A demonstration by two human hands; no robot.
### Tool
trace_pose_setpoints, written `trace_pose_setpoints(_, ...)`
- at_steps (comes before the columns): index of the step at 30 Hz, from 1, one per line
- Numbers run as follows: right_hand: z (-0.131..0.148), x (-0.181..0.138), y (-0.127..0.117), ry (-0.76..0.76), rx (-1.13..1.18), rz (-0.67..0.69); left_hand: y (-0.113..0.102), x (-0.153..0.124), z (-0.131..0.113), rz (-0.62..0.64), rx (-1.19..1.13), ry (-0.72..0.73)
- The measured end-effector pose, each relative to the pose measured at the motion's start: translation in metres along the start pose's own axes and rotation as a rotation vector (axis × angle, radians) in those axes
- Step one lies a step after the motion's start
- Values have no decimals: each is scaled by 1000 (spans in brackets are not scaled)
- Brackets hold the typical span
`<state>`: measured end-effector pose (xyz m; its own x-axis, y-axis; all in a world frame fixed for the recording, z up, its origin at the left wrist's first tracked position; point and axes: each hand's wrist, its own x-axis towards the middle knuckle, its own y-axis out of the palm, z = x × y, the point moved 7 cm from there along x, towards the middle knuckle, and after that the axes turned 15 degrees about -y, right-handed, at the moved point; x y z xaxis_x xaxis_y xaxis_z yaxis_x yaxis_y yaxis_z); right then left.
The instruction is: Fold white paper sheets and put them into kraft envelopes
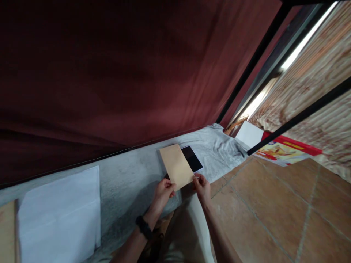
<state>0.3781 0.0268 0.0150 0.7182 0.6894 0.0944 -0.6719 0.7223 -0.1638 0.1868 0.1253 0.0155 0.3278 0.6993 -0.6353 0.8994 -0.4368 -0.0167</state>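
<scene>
A tan paper envelope (pixel 177 165) is held flat just above a grey cloth-covered surface (pixel 128 171). My left hand (pixel 163 192) pinches its near left corner, and a dark band sits on that wrist. My right hand (pixel 201 186) pinches the near right corner. A black tablet or phone (pixel 193 158) lies on the grey cloth, partly hidden under the envelope's far right side.
A large white sheet (pixel 59 215) lies at the left on the cloth. A dark red curtain (pixel 109 73) hangs behind. At the right are tan floor tiles (pixel 274 204), a white card (pixel 249 134), a red and yellow printed box (pixel 285 149) and black bars (pixel 298 117).
</scene>
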Motion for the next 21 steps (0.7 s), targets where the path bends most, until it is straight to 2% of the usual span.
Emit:
trace_pose_setpoints(10,-19,-2,-2,31,29,17,3,12,5,-20,50,-13)
trace_pose_setpoints(21,-8,-3,-4,-9,-92,70,5,0,5,-85,56,-25)
